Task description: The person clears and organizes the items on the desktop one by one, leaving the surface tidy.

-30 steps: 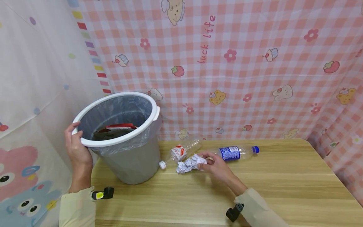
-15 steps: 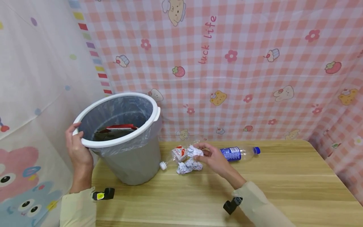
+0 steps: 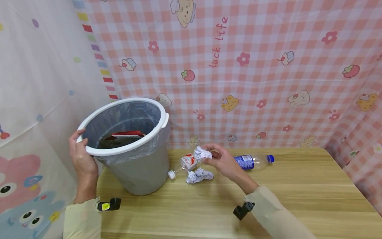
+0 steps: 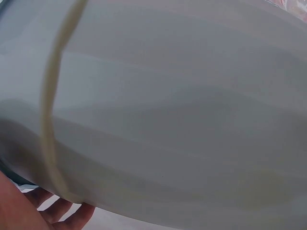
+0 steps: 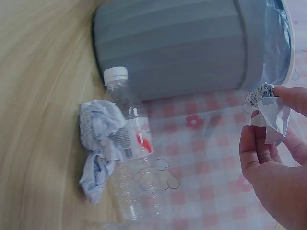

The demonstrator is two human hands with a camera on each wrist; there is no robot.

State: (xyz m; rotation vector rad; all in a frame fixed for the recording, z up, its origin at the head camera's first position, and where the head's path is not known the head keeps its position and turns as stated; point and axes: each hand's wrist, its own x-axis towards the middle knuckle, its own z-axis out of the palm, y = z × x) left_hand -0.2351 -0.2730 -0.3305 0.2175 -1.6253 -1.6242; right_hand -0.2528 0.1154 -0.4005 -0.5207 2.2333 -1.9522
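Observation:
My left hand point(image 3: 84, 161) grips the white rim of a grey trash bin point(image 3: 146, 174) lined with a clear bag, at the table's left; the bin leans toward that hand. A red packet point(image 3: 128, 133) and other dark, unclear items lie inside. My right hand point(image 3: 228, 166) pinches a crumpled piece of paper point(image 3: 201, 153) between thumb and fingers, raised off the table; printing shows on this paper point(image 5: 276, 120) in the right wrist view. Below it, more crumpled paper point(image 3: 199, 175) lies beside a clear plastic bottle point(image 3: 188, 162) with a white cap.
Behind the right hand lies another plastic bottle point(image 3: 246, 162) with a blue label and cap, partly hidden. The wooden table point(image 3: 298, 199) meets a pink checked cloth point(image 3: 268, 83) at the back. A pale patterned curtain point(image 3: 35, 83) hangs at left.
From beside the other crumpled paper, the right hand has lifted one crumpled piece upward and slightly left. The left hand stays on the bin's rim.

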